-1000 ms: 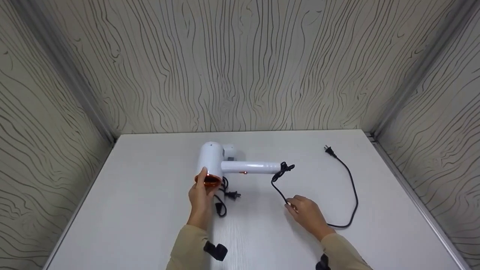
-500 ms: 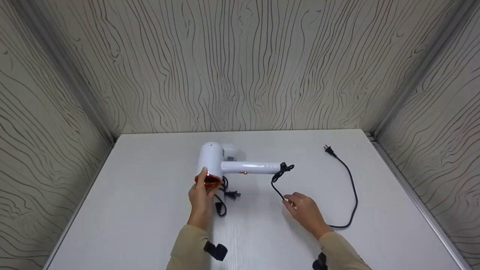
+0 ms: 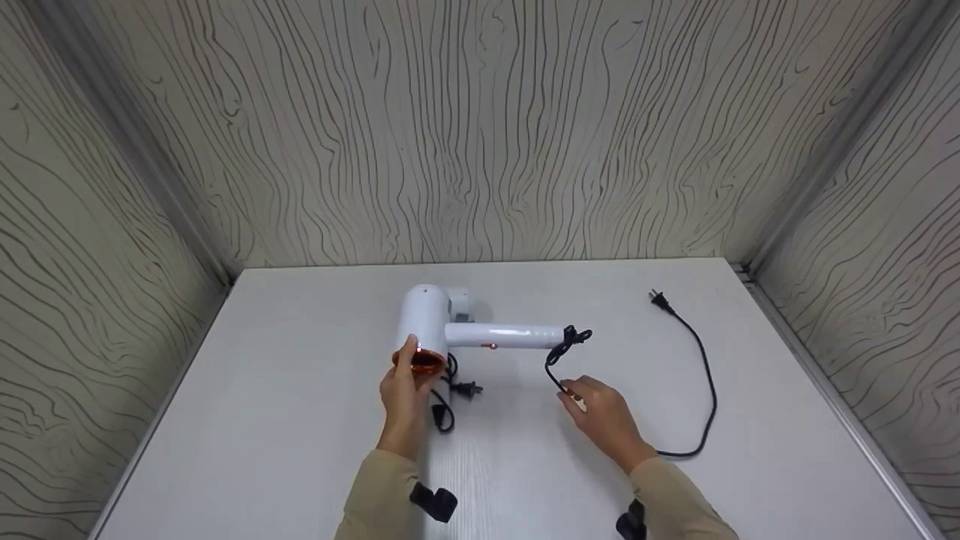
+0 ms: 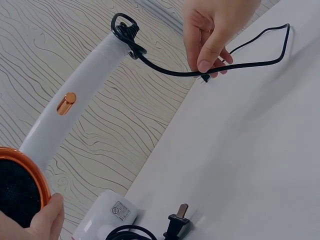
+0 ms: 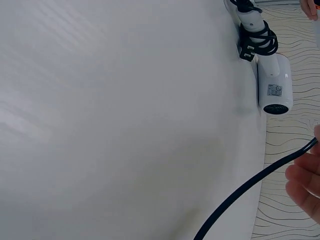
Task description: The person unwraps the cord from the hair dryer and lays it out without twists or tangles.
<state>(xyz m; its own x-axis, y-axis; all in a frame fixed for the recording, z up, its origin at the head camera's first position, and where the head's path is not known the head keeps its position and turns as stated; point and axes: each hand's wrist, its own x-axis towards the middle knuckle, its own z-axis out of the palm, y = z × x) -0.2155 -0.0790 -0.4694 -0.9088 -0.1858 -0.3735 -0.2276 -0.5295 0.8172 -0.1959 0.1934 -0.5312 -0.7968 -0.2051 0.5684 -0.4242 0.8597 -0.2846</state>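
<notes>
In the head view my left hand (image 3: 403,386) holds up a white hair dryer (image 3: 425,313) by its orange-rimmed end, thumb against the side. Its handle points right, with an orange switch (image 4: 66,103) on it. At the handle's tip the black cord (image 4: 170,73) is knotted in small loops (image 4: 129,33). A short way below them, my right hand (image 3: 602,420) pinches that cord between thumb and fingers. Beyond this hand the cord runs to the right across the table, ending in a two-pin plug (image 3: 661,301).
A second white hair dryer (image 5: 274,87) lies on the white table (image 3: 285,420), partly hidden behind the held one. Around its handle winds a black cord (image 5: 262,42), and its plug (image 3: 469,390) sticks out to the right. Patterned panels (image 3: 480,135) wall the table's back and sides.
My right hand has moved up and left, closer to the handle's tip, still pinching the cord. The left hand and the held hair dryer have barely shifted.
</notes>
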